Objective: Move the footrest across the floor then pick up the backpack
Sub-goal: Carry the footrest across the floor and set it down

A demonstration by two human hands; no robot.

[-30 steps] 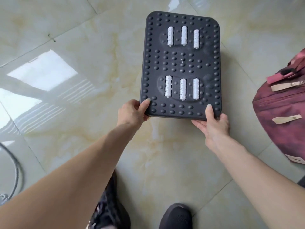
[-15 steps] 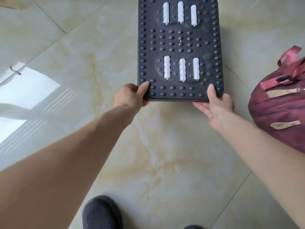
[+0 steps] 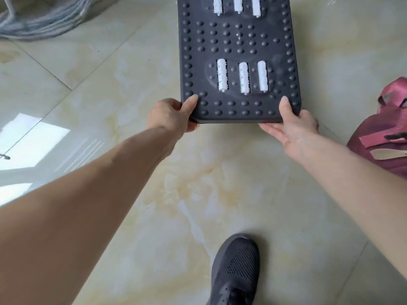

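Note:
The footrest (image 3: 237, 45) is a dark grey studded board with white rollers, and its far end runs off the top of the view. My left hand (image 3: 170, 114) grips its near left corner, thumb on top. At the near right corner my right hand (image 3: 293, 124) holds it, thumb on top and fingers underneath. The maroon backpack (image 3: 383, 137) with tan strap tabs lies on the floor at the right edge, just beside my right forearm and partly cut off.
The floor (image 3: 198, 183) is glossy beige marble tile with bright window reflections at the left. A bundle of grey cables (image 3: 44, 20) lies at the top left. My dark mesh shoe (image 3: 236, 267) stands at bottom centre.
The footrest has gone forward across the floor with both hands still on it, and I have stepped after it. The cable bundle has come into view at top left.

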